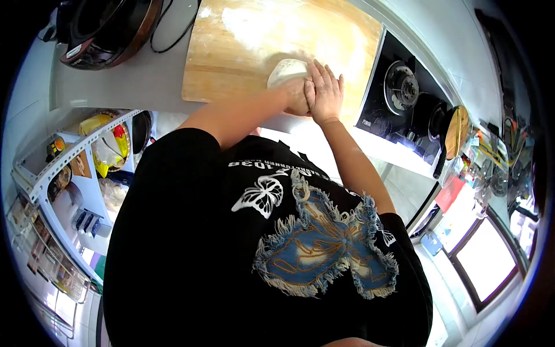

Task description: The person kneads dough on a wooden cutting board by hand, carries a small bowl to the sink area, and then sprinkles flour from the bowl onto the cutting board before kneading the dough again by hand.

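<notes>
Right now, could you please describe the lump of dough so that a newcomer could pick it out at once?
Find the large pale wooden board on the grey counter, left of the black gas hob. Near its front edge sits the round white dough ball, pressed by the left hand and right hand; it is the only lump on the floured board.

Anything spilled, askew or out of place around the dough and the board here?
Nothing stands out. White flour is dusted across the wooden board, as suits the dough. The left hand and right hand press together on the dough. The board lies flat on the counter, beside the stove. The shelves look crowded but orderly.
</notes>
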The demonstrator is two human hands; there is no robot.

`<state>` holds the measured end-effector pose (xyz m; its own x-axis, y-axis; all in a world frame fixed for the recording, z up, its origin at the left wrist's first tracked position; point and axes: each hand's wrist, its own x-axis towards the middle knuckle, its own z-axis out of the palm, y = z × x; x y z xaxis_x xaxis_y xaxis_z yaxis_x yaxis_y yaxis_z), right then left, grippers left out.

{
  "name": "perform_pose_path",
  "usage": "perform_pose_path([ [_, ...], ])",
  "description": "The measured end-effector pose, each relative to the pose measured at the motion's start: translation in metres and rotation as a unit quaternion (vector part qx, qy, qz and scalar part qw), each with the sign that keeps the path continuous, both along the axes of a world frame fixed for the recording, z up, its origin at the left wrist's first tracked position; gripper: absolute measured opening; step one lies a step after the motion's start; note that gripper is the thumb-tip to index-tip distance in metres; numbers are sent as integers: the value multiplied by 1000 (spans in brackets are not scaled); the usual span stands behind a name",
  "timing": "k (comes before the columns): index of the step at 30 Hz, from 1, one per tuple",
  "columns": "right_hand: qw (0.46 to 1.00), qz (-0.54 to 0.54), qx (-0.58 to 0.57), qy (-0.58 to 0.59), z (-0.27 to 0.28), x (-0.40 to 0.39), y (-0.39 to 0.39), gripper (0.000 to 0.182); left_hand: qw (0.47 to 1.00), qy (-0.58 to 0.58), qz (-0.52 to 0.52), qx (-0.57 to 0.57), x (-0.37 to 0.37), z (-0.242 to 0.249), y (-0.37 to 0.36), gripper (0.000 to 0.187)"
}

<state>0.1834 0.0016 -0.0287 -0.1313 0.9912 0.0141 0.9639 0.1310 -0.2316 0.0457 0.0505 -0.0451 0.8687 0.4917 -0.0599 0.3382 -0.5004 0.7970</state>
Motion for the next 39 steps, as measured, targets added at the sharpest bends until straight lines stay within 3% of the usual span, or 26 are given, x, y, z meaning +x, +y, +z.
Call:
perform_pose_path([
  [3,1000,16,16,-1,-7,-5,8,53,995,-48,41,-79,-9,-6,2,35],
  [5,999,29,33,5,-9,-7,10,54,989,-138,42,21,-2,-26,0,31],
  [7,997,51,60,25,-7,-4,11,56,993,-114,23,-30,3,-33,3,33],
  [9,995,59,68,29,-8,-3,13,56,974,-215,22,63,8,-44,2,35],
  [15,991,72,105,42,-10,0,20,53,976,-211,45,13,13,-50,7,39],
  [19,997,54,60,-5,-2,-2,26,52,987,-150,49,-41,8,-34,9,43],
  [21,998,48,43,-19,0,6,40,53,991,-102,21,80,2,-23,15,45],
  [22,962,-17,-124,242,0,23,49,50,980,1,14,200,6,-26,9,45],
  [23,826,-78,-285,481,1,39,46,48,979,5,7,203,2,-21,4,45],
  [25,852,-119,-55,507,23,60,36,48,970,-189,98,117,-8,-12,3,44],
  [27,865,-271,-101,410,24,95,19,52,953,-168,246,58,-33,-16,-2,40],
  [29,744,-432,-303,411,17,114,6,64,912,18,407,54,-59,-24,-8,44],
  [30,711,-433,-311,458,2,114,-5,74,880,114,460,31,-64,-47,-7,52],
  [31,675,-412,-315,524,-7,110,-12,89,881,111,459,34,-71,-56,1,52],
  [33,686,-393,-300,534,-16,105,-13,92,883,64,358,-295,-81,-61,13,74],
  [34,687,-392,-299,533,-16,102,-11,92,883,62,358,-295,-78,-59,12,74],
  [36,754,-353,-351,429,-13,90,-2,96,888,60,363,-275,-69,-50,17,89],
  [37,754,-353,-351,429,-7,82,-3,96,889,59,363,-275,-68,-40,17,89],
  [39,781,-331,-322,420,11,70,-5,85,877,107,386,-266,-65,-21,17,87],
])
